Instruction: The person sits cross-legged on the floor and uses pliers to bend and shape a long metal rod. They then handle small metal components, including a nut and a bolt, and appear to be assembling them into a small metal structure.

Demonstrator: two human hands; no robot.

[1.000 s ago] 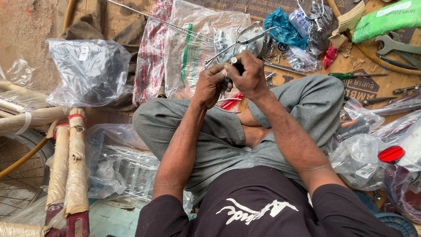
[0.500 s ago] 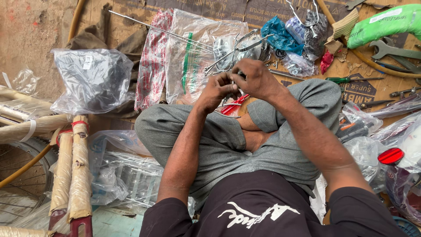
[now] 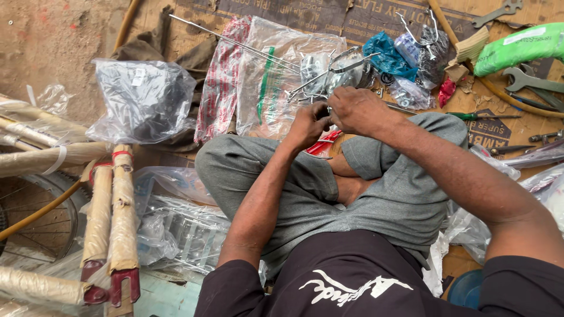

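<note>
Left hand [image 3: 308, 124] and right hand [image 3: 356, 110]: both pinched on small metal part [image 3: 329, 109], above crossed legs [image 3: 329, 176]; bagged hardware [image 3: 282, 76] beyond.

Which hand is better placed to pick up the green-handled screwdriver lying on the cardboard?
Right. The right hand lies on the same side as the green-handled screwdriver, with open cardboard between. The left hand would have to cross over it and the raised knee.

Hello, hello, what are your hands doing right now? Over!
Left hand and right hand together, pinching a small metal part. Chrome rods just beyond. Nothing blocking.
</note>
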